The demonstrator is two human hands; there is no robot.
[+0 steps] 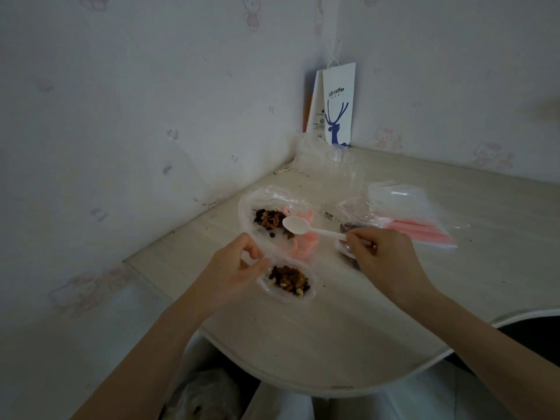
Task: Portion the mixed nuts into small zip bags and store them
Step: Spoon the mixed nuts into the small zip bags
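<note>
Right hand (382, 253) pinches the handle of a white spoon (303, 227); its bowl looks empty and hangs over the mixed nuts (268, 219) in a plastic-lined pink bowl (306, 239) near the table's (303, 344) left edge. Left hand (239, 263) pinches clear plastic just beside a second nut portion (289, 281), nearer the front edge. Spare zip bags (406, 207) lie to the right, and a paper coffee bag (338, 107) stands in the far corner.

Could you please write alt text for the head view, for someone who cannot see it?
Right hand holds a white plastic spoon above mixed nuts in a clear plastic package, its edge pinched by the left hand. A second clear dish of nuts and clear zip bags lie on the pale table.
</note>
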